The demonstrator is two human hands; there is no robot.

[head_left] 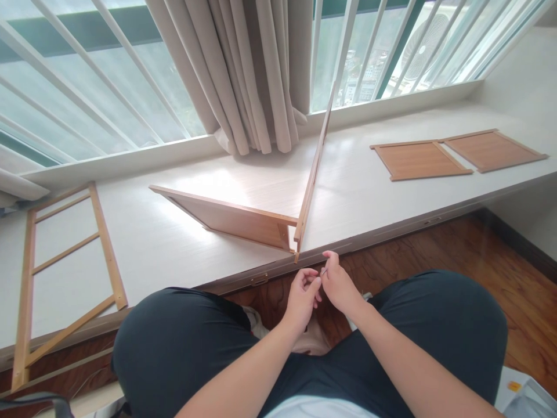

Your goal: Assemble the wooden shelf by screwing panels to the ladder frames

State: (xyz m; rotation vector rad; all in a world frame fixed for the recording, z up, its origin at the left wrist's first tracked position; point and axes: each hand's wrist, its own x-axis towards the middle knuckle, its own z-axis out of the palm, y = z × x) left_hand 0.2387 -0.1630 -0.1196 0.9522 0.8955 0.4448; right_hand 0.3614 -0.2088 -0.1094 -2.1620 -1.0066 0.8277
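My left hand [303, 295] and my right hand [337, 284] meet above my knees, fingertips pinched together on a small thin part [322, 270], maybe a screw; which hand grips it is unclear. Just beyond them, two wooden panels stand joined at a corner on the white window ledge [174, 232]: a low panel [230, 217] runs left, and an upright panel [314, 168] runs away toward the window. Their joined corner [296, 244] is near the ledge's front edge, close to my hands.
A wooden ladder-like frame [65, 273] lies flat on the ledge at left. Two flat brown panels [420, 159] [494, 150] lie at the right. Beige curtains [243, 69] hang behind. A white bag [313, 342] sits on the wooden floor [500, 261] between my legs.
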